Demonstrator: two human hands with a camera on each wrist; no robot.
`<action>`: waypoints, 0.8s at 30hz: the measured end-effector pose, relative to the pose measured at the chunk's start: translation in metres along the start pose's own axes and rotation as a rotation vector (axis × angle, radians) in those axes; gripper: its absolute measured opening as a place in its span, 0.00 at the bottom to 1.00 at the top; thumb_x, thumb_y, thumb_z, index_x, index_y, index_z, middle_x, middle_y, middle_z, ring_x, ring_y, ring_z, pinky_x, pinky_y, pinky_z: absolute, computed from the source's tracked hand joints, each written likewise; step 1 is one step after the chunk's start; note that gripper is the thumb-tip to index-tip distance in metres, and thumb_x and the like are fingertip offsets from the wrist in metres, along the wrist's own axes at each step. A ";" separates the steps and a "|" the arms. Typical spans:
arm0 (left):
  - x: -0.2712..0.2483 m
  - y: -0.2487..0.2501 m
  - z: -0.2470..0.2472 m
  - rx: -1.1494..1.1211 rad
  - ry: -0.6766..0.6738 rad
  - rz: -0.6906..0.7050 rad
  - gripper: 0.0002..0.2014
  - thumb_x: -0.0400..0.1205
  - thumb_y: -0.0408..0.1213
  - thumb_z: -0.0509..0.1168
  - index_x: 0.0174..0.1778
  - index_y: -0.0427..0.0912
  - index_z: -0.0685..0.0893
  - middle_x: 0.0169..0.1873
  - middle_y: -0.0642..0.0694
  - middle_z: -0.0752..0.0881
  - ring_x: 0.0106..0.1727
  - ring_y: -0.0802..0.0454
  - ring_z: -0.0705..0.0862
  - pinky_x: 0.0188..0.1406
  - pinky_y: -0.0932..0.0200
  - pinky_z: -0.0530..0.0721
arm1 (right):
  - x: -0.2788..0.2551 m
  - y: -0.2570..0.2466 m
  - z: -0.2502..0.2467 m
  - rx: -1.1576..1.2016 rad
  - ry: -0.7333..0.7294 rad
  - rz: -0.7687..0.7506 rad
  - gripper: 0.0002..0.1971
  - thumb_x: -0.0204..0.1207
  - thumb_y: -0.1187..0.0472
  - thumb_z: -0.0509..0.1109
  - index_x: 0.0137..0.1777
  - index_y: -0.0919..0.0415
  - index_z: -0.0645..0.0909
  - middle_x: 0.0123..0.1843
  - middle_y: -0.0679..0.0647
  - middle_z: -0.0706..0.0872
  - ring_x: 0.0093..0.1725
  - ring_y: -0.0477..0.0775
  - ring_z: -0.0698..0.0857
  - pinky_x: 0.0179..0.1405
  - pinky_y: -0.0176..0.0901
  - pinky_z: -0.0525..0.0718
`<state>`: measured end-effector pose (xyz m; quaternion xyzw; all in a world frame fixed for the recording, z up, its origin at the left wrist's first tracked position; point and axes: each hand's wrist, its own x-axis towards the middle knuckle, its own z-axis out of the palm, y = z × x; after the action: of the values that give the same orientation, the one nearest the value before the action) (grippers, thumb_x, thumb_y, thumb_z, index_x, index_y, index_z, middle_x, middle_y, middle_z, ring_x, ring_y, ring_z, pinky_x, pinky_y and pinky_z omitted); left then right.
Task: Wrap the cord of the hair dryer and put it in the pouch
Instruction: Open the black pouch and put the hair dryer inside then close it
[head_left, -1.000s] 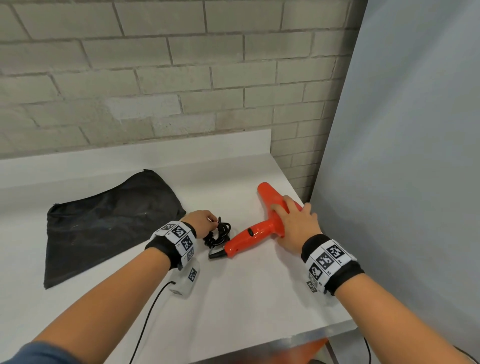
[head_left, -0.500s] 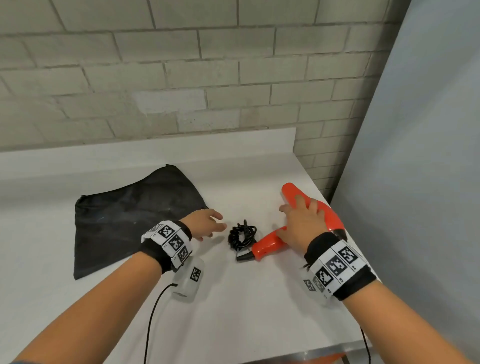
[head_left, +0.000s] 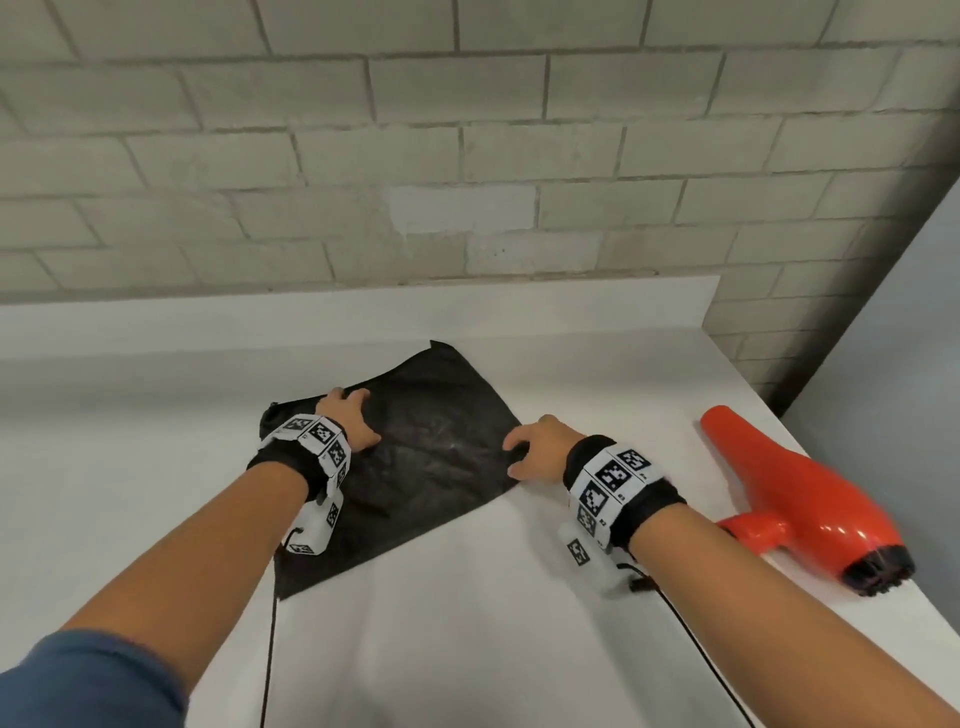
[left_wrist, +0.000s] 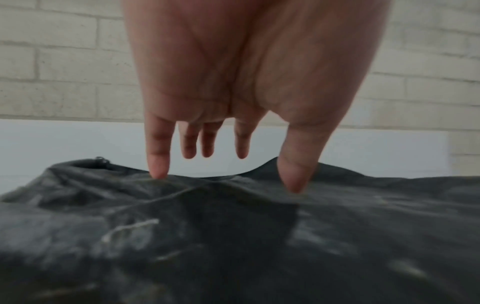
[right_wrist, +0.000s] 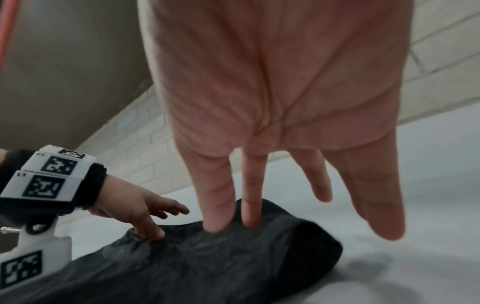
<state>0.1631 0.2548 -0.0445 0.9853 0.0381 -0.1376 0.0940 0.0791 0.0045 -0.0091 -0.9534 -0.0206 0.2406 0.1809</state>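
With the hair dryer (head_left: 800, 499) lying unbagged on the desk (head_left: 493, 623), my left hand (head_left: 349, 422) and right hand (head_left: 537, 449) touched the flat pouch (head_left: 441, 447), fingers relaxed, grasping nothing yet

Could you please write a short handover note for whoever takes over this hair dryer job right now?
Left hand: open, fingertips on the black pouch near its far-left edge.
Right hand: open, fingers touching the pouch's right edge.
Pouch lies flat on the white table, not yet opened.
Orange hair dryer lies on the table to the right, untouched; its cord is hidden behind the right arm.
Left: open the pouch, put the dryer in.
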 end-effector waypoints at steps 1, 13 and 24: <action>0.008 -0.007 -0.002 0.027 -0.020 0.005 0.41 0.74 0.45 0.69 0.79 0.47 0.55 0.78 0.36 0.57 0.78 0.34 0.60 0.77 0.45 0.63 | 0.005 -0.004 0.002 -0.042 -0.036 0.009 0.22 0.75 0.55 0.67 0.69 0.53 0.74 0.72 0.61 0.71 0.68 0.61 0.76 0.69 0.45 0.75; 0.031 0.002 -0.007 -0.006 -0.151 0.230 0.37 0.68 0.38 0.76 0.73 0.43 0.69 0.69 0.41 0.78 0.69 0.42 0.76 0.70 0.50 0.72 | 0.007 -0.015 0.019 -0.319 -0.254 0.069 0.18 0.74 0.59 0.69 0.62 0.67 0.80 0.53 0.57 0.85 0.49 0.54 0.82 0.52 0.39 0.83; -0.045 0.074 -0.033 -0.283 0.137 0.961 0.16 0.72 0.23 0.61 0.28 0.50 0.71 0.31 0.52 0.75 0.38 0.50 0.76 0.40 0.60 0.69 | -0.023 0.013 -0.008 0.178 0.499 -0.093 0.44 0.67 0.73 0.70 0.78 0.45 0.53 0.79 0.55 0.56 0.65 0.66 0.76 0.66 0.57 0.78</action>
<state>0.1358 0.1862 0.0122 0.8759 -0.3953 -0.0075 0.2766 0.0619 -0.0126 0.0029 -0.9616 0.0021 -0.0093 0.2744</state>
